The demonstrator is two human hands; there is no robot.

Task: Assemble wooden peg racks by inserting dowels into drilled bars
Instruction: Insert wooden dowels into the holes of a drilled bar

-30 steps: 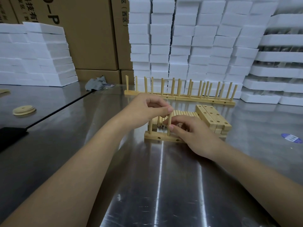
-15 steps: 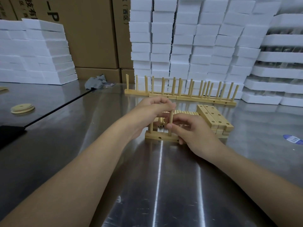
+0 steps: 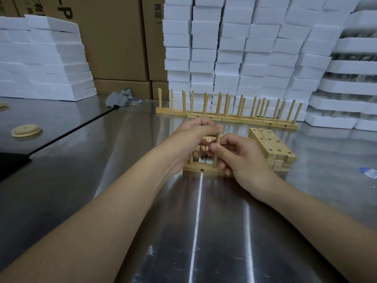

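Since a second ago the right hand [image 3: 242,160] has risen off the bar [image 3: 195,170] and now pinches the dowel [image 3: 218,139] at mid height between thumb and curled fingers. The left hand [image 3: 189,139] stays at the dowel's top, fingers curled, thumb and forefinger closed on its tip.

At far left, wooden discs [image 3: 26,130] lie on the worktop [image 3: 142,201], near a dark object [image 3: 10,166] cut off by the frame and too dim to name. Behind them rise foam blocks [image 3: 40,58] and cartons [image 3: 114,37]. One carton shows a large "P" with the rest cut off, another reads "西区" in brackets. A grey cloth [image 3: 120,99] lies crumpled at their foot.

Finished racks [image 3: 224,117] stand in a row at the back. In the middle the bar lies flat on the worktop, with a peg [image 3: 191,159] upright near its left end and the dowel upright beside it. The bar's right end is hidden under the right hand. Loose dowels [image 3: 206,140] behind the hands are mostly covered.

Just right sits a stack of drilled bars [image 3: 271,144]. A blue-and-white label [image 3: 369,173] is cut off at the right edge, its print unreadable.
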